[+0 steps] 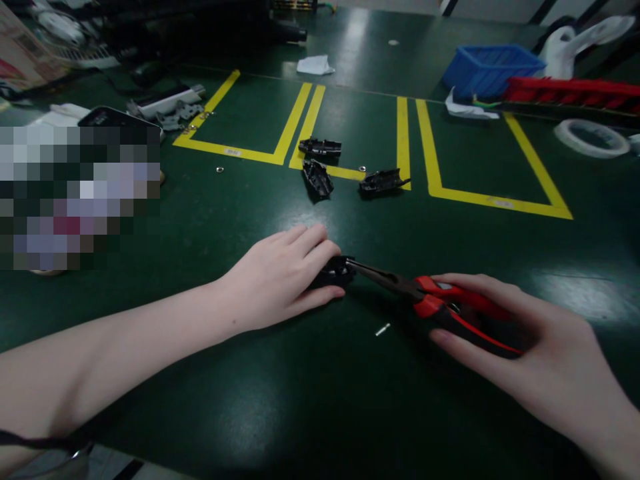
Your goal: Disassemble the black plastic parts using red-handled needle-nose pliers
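Note:
My left hand (290,277) is wrapped round a black plastic part (334,272), holding it low over the green table. In my right hand (540,340) are red-handled long-nose pliers (425,297), whose tips touch the right end of that part. What the tips grip is too small to tell. A small silvery metal pin (383,330) lies on the table below the pliers. Beyond my left hand lie black plastic shells: one (320,148) across the yellow tape, another (317,179) just in front of it, and a third (383,181) to the right.
Yellow tape (350,173) marks areas on the green table (250,400). At the back right are a blue bin (493,67), a red rack (575,93) and a roll of tape (593,138). Grey metal parts (180,117) lie back left, near a dark device (120,120).

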Tool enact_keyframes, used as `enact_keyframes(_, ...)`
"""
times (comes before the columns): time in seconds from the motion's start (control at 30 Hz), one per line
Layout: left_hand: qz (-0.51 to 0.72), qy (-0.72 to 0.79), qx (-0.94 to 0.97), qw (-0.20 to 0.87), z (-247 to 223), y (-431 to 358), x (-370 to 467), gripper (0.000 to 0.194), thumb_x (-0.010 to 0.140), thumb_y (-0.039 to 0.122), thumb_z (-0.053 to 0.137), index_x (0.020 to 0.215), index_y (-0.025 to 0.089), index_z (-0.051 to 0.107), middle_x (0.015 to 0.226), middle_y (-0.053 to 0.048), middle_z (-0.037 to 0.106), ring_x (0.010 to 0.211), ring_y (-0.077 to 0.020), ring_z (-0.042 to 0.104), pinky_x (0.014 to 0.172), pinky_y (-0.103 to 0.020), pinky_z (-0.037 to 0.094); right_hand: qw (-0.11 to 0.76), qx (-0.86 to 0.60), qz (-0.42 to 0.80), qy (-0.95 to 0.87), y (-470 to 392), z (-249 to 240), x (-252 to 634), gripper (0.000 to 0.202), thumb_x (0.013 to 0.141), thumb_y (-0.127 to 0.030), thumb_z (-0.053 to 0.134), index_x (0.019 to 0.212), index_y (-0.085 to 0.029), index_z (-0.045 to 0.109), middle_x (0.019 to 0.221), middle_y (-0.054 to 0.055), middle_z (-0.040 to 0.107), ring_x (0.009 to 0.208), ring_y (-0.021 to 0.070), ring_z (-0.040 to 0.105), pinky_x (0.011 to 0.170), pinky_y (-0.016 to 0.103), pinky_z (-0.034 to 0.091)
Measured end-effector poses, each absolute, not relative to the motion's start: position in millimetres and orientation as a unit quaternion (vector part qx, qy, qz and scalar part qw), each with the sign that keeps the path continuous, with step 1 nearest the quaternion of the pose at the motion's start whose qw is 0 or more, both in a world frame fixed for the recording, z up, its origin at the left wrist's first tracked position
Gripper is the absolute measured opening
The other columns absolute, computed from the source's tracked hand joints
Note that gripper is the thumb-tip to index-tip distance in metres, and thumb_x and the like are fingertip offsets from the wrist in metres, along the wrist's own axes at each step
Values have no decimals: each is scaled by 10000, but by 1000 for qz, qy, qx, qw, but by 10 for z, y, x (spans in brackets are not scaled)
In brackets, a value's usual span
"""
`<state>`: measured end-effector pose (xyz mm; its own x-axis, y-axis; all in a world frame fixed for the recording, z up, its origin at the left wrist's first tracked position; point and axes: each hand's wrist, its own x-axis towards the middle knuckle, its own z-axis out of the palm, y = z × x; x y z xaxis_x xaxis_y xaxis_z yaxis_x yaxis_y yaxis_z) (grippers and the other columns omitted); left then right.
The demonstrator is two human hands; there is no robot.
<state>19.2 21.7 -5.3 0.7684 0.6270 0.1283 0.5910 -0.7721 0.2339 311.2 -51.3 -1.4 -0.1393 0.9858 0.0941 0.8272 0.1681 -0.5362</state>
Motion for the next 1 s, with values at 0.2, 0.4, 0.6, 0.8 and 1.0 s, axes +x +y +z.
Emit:
enact_keyframes(0.2,202,279,939,-17,14,19,225,432,1010,475,435,1178,127,626,1131,-87,645,976,-256,619,769,-376,474,278,-669,224,-652,-566,-48,3068,520,714,-557,768,1136,-261,705,1010,64,740,805,261,716,590,347,587)
enact_keyframes(0.4,180,20,983,35,-83,-425,680,339,1038,238,401,1188,145,690,1333,-86,642,1207,-187,571,990,-287,483,352,-663,246,-614,-539,-38,2975,439,795,-556,695,1106,-247,676,956,52,752,786,239,729,634,342,611)
enact_keyframes(0.6,182,34,980,80,-174,-379,789,381,1031,119,365,1239,70,681,1301,-75,682,1178,-168,612,1077,-246,448,347,-667,256,-608,-542,-30,2966,504,703,-540,757,1095,-229,692,985,65,754,809,255,731,670,374,624)
enact_keyframes(0.8,220,43,969,106,-82,-293,762,225,947,104,547,866,118,757,873,-34,713,782,-150,623,653,-241,516,341,-668,264,-606,-534,-35,2968,518,666,-595,762,1073,-278,712,971,38,757,791,255,730,656,366,626)
enact_keyframes(1.0,251,87,962,65,-91,-388,845,238,964,123,526,771,138,665,762,-18,627,757,-148,589,573,-282,407,322,-677,222,-624,-517,-159,3137,557,620,-630,769,1083,-324,726,943,39,773,732,288,739,599,386,630)
